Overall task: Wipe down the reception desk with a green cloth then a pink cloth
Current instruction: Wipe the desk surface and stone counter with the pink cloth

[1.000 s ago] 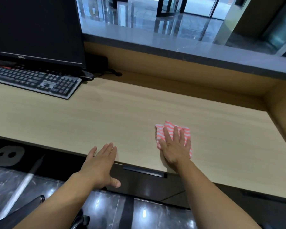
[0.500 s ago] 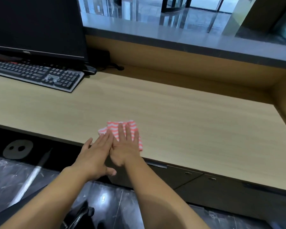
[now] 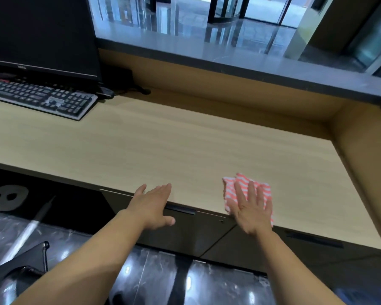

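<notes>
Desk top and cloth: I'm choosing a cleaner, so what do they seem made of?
Desk top: looks like matt wood-grain laminate, pale with fine straight streaks; solid wood can't be ruled out. Cloth: soft woven or microfibre fabric, pink-and-white striped, folded flat under the right hand.

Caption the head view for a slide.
Right hand presses pink cloth flat on desk; left hand open at its edge.
</notes>
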